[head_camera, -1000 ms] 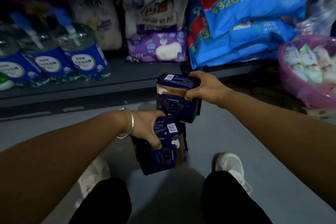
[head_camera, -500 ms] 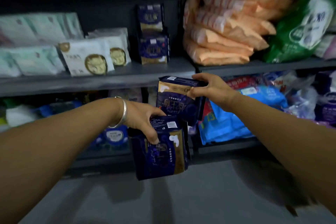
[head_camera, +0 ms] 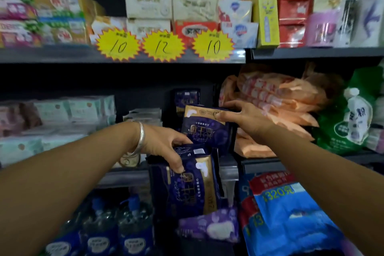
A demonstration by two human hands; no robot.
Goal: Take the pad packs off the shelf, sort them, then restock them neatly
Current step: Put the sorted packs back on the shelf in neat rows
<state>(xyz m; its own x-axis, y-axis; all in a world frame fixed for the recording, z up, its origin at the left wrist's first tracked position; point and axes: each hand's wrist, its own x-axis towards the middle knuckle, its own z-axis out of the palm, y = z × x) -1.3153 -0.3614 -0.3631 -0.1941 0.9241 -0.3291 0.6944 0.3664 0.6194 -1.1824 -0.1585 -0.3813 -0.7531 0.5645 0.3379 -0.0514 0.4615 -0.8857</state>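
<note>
Dim shop shelf [head_camera: 124, 174] holds navy pad packs [head_camera: 187, 97] beside orange bags [head_camera: 276, 97].

Two bare, sleeveless forearms, a plain silver bangle [head_camera: 139, 139] round the left wrist.
</note>
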